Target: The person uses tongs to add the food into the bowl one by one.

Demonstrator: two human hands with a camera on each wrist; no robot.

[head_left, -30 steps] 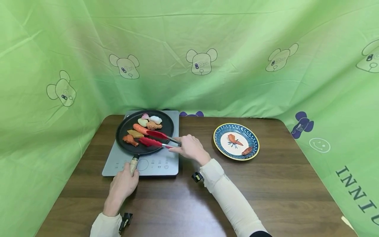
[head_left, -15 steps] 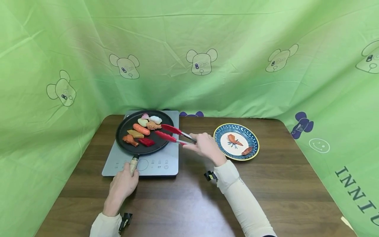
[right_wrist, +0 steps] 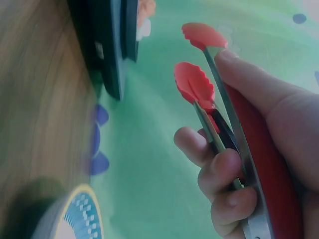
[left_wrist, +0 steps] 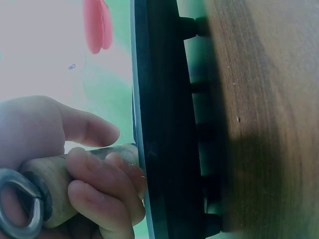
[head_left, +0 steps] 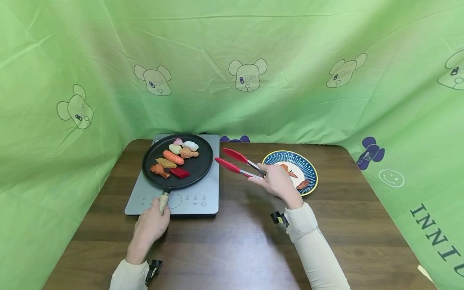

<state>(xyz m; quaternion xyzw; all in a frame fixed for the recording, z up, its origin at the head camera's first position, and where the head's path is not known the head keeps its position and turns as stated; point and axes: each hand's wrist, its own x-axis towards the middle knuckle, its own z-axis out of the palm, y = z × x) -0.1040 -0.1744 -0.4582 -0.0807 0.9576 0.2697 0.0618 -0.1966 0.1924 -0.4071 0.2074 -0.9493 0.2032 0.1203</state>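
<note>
My left hand (head_left: 152, 222) grips the wooden handle (head_left: 164, 201) of a black frying pan (head_left: 197, 169), its fingers curled round it in the left wrist view. The pan sits on a grey induction cooktop (head_left: 210, 201). In it lie a sausage (head_left: 173, 157), a drumstick (head_left: 159, 170), a dark red piece (head_left: 179, 173), a fried chicken piece (head_left: 188, 153) and other toy foods. My right hand (head_left: 278, 180) holds red-tipped tongs (right_wrist: 259, 164) in the air between cooktop and plate. Their tips stand apart with nothing between them.
A blue-patterned plate (head_left: 311, 169) with a yellow rim stands right of the cooktop, bearing two reddish-brown food pieces; the right hand overlaps its left side in the head view. A green printed cloth (head_left: 290, 108) hangs behind and beside the brown wooden table (head_left: 232, 257).
My right hand has moved right with the tongs, from over the pan toward the plate. The dark red piece lies uncovered in the pan. My left hand stays on the handle.
</note>
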